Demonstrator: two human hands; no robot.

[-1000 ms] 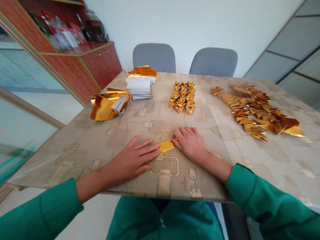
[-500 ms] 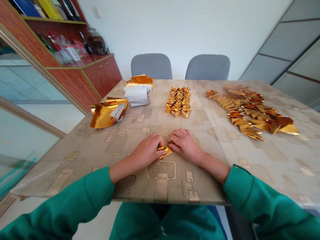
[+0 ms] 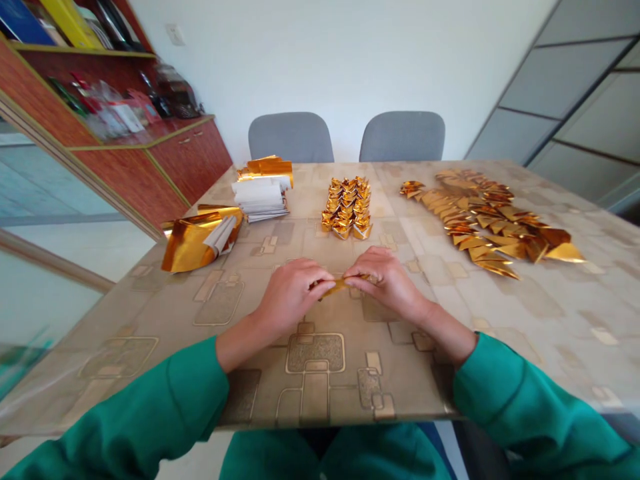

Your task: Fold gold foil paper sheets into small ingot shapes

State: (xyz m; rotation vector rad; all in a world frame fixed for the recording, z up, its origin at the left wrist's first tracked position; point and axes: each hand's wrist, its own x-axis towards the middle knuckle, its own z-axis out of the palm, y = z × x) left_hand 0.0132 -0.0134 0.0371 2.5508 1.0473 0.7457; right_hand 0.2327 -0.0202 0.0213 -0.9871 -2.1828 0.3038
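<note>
Between my two hands is a narrow folded strip of gold foil paper (image 3: 340, 285), held just over the near middle of the table. My left hand (image 3: 295, 287) pinches its left end between thumb and fingers. The right end is pinched by my right hand (image 3: 385, 277), and fingers cover much of the strip. Beyond them stand several folded gold foil pieces (image 3: 347, 208) in tight rows. To the left lie a stack of white-backed foil sheets (image 3: 261, 198) and a loose, curled bundle of gold foil sheets (image 3: 193, 241).
A long spread of pointed, folded gold foil pieces (image 3: 490, 220) covers part of the table's right side. Two grey chairs (image 3: 291, 137) stand at the far edge of the patterned tablecloth (image 3: 210, 360). A wooden cabinet (image 3: 175, 157) is at the far left.
Both hands have lifted the foil strip slightly and now grip it by its two ends, thumbs toward me. The strip lies more level than before. The whole view has shifted a little.
</note>
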